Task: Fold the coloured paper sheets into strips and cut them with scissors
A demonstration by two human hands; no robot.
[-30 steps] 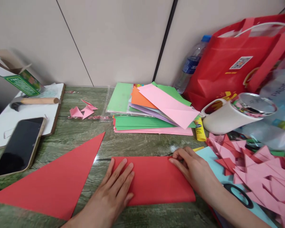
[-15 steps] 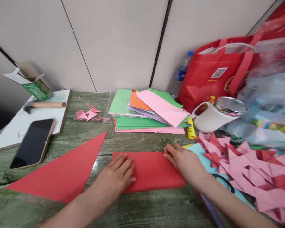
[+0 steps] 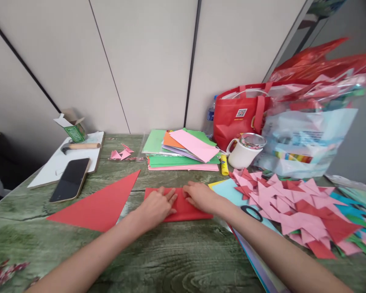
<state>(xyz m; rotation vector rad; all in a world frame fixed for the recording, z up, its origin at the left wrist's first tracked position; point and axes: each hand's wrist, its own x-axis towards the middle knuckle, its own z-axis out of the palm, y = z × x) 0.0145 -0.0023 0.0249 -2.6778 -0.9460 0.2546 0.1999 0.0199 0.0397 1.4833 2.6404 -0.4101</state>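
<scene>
A folded red paper rectangle (image 3: 183,208) lies on the green wood-grain table (image 3: 177,260) in front of me. My left hand (image 3: 157,205) rests flat on its left half, fingers stretched out and together. My right hand (image 3: 199,196) lies on its right half, fingers extended and pressing along the top edge, fingertips close to those of the left hand. A large red paper triangle (image 3: 100,201) lies just to the left, apart from both hands.
A stack of coloured paper sheets (image 3: 183,154), a yellow glue stick (image 3: 223,165) and a white mug (image 3: 244,152) stand behind. Folded pink and red pieces (image 3: 293,203) and black scissors (image 3: 251,212) lie right. A phone (image 3: 70,184), clipboard and hammer (image 3: 79,145) lie left. Red bag (image 3: 240,116) at back.
The view has pulled back and up, showing more of the table. My right hand has slid left along the red paper towards my left hand.
</scene>
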